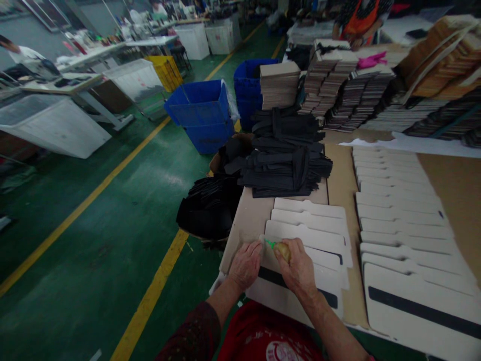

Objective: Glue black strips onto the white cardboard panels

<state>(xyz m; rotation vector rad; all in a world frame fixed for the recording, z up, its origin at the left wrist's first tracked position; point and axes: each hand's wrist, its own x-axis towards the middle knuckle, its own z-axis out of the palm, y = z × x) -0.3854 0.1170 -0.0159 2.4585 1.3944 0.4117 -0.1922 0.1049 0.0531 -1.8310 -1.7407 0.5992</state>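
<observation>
My right hand (299, 271) is closed around a yellowish-brown lump (284, 250), whose exact kind I cannot make out. At its left end is a small bright green piece (269, 242), close over the pale panels. My left hand (245, 264) lies flat with fingers stretched out, at the left edge of the nearest off-white panel (278, 297). A black strip (327, 298) runs across that panel, partly hidden by my right hand and forearm. Behind it, several similar off-white panels (300, 230) overlap in a staggered row.
Further off-white panels (409, 281) overlap along the table's right side. Bundled black strips (281, 170) lie at the far left of the table, beside stacked boards (278, 85). A box of black pieces (208, 208) and blue bins (205, 115) stand on the green floor. A co-worker in an orange apron (361, 22) stands beyond.
</observation>
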